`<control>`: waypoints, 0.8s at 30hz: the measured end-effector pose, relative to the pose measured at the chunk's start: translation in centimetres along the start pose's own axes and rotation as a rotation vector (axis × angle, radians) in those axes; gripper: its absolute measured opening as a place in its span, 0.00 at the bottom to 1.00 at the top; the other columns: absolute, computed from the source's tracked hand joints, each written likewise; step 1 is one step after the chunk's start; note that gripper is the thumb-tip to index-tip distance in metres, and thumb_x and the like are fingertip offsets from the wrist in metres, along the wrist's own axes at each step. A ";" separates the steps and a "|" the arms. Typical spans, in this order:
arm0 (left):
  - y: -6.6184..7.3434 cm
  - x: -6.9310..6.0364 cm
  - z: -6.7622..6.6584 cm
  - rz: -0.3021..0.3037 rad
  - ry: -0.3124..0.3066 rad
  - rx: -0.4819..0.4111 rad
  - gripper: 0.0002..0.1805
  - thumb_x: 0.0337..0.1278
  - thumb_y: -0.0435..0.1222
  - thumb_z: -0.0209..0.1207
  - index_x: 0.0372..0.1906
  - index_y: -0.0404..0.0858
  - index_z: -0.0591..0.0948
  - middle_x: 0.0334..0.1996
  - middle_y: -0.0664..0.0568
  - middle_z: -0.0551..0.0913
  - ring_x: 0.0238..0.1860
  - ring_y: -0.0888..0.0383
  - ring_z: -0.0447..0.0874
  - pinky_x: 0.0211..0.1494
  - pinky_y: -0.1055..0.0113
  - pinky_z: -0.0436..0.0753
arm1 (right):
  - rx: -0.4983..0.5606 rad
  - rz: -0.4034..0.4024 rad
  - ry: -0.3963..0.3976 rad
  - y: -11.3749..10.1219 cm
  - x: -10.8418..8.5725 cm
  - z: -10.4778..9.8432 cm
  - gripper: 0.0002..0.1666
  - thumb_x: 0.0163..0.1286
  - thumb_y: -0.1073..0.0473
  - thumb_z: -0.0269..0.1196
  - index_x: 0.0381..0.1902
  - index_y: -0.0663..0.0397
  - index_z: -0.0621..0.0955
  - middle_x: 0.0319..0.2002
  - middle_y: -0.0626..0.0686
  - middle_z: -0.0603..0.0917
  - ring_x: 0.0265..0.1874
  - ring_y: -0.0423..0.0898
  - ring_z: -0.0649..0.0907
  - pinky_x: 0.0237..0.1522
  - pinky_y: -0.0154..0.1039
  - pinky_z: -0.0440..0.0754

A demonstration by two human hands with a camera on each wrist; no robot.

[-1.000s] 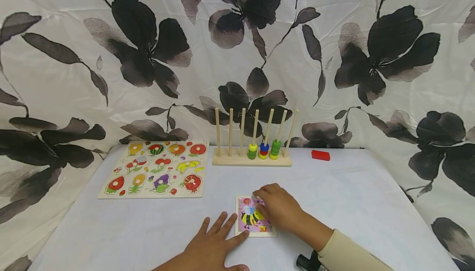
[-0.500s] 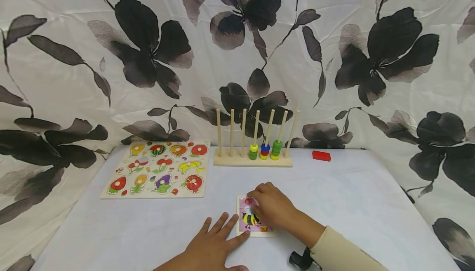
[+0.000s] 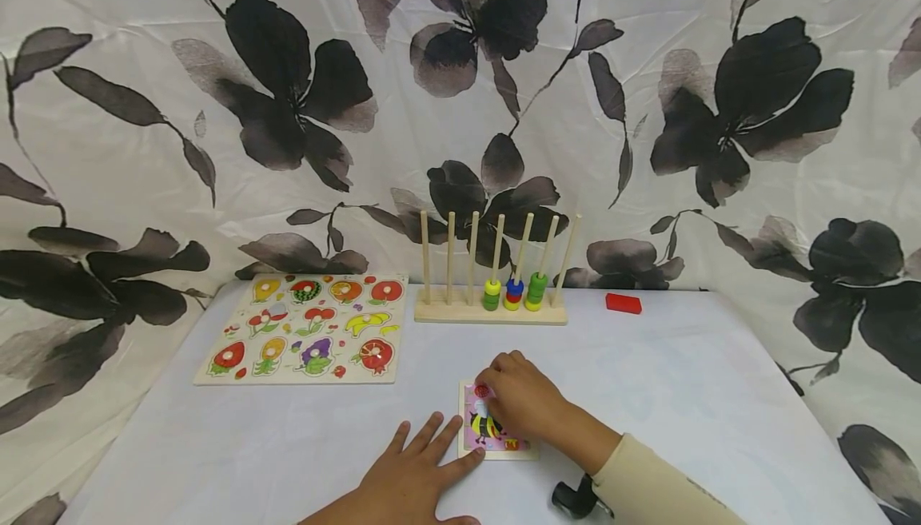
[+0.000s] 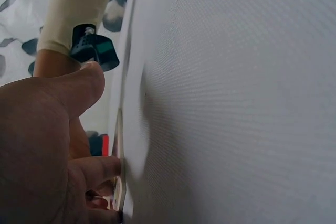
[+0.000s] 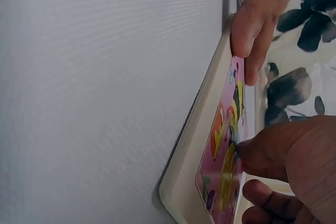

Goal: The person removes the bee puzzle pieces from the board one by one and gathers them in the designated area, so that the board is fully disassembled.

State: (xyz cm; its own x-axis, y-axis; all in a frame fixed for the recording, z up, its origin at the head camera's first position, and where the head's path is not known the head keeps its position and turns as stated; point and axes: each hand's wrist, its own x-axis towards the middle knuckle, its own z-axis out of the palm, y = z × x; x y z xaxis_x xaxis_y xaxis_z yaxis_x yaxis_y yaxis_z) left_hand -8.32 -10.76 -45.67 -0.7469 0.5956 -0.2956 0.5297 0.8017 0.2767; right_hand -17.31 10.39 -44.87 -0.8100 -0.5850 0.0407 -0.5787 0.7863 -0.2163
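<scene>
Cloth [image 3: 446, 125] printed with dark flowers hangs behind the white table [image 3: 669, 389]. On the table's far left lies the fruit puzzle board [image 3: 334, 351], with the wooden peg rack [image 3: 453, 316] just beside it, coloured rings on three of its seven pegs.

The right hand [image 3: 524, 403] has slid leftward over the past second, its fingertips now at the upper left of the puzzle and covering more of the bee's head; over the last half-second it has barely moved. Its thumb touches the puzzle face and its fingers are curled, but whether they pinch a piece I cannot tell.

The left hand [image 3: 416, 471] has stayed put, fingers spread apart, one fingertip on the puzzle's lower left corner.

Between the hands, the bee puzzle [image 3: 485, 431] lies flat near the table's front, unmoved. The shift suggests that work has settled on its upper part while the left hand steadies the frame.

The red block [image 3: 623, 303] sits untouched at the far right.
</scene>
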 end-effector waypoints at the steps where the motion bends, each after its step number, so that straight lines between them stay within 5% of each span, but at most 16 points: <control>1: 0.0 0.0 0.0 -0.001 -0.002 -0.002 0.44 0.58 0.76 0.46 0.77 0.64 0.67 0.81 0.49 0.55 0.80 0.41 0.50 0.72 0.30 0.56 | 0.001 0.001 -0.003 0.0 0.0 0.0 0.15 0.66 0.60 0.69 0.51 0.51 0.87 0.45 0.51 0.82 0.47 0.47 0.77 0.56 0.45 0.79; 24: -0.1 0.2 0.2 -0.007 -0.010 0.004 0.44 0.58 0.76 0.47 0.77 0.65 0.66 0.81 0.49 0.56 0.80 0.41 0.50 0.71 0.29 0.56 | 0.019 0.020 -0.061 -0.2 0.7 -0.1 0.14 0.63 0.60 0.69 0.48 0.52 0.85 0.37 0.46 0.83 0.40 0.45 0.80 0.49 0.44 0.82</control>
State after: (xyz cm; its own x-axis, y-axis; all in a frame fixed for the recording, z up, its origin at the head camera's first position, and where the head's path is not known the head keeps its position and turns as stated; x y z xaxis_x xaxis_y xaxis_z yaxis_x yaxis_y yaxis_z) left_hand -8.48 -10.71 -45.96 -0.7467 0.5903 -0.3065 0.5260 0.8061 0.2710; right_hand -17.79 9.88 -44.70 -0.8138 -0.5807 -0.0228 -0.5602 0.7943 -0.2353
